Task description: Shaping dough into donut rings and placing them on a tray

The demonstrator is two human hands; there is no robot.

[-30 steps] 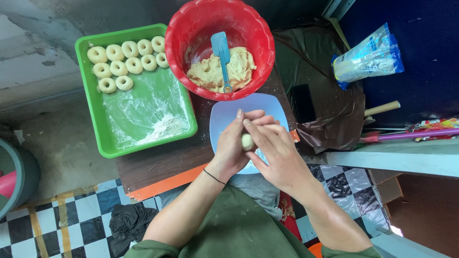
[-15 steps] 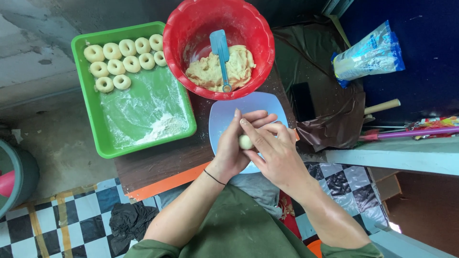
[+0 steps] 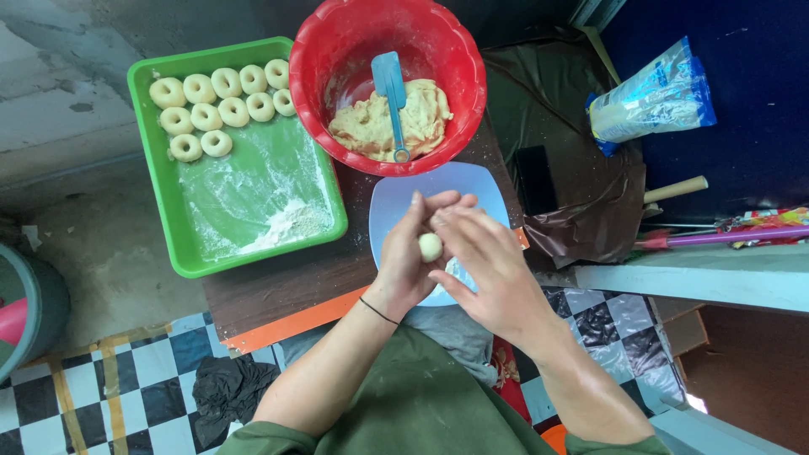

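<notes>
dough ball (image 3: 430, 246): round, no long axis, above pale blue plate (image 3: 396, 198) | left hand (image 3: 413, 253): cupped, cradling it | right hand (image 3: 480, 265): fingers partly curled, pressing it | surface (image 3: 278, 282): wooden

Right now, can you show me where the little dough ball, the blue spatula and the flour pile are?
dough ball (image 3: 430, 246), head view, on its visible middle between the hands.
blue spatula (image 3: 389, 77), head view, on its blade.
flour pile (image 3: 291, 221), head view, on the heap's middle in the green tray.
</notes>
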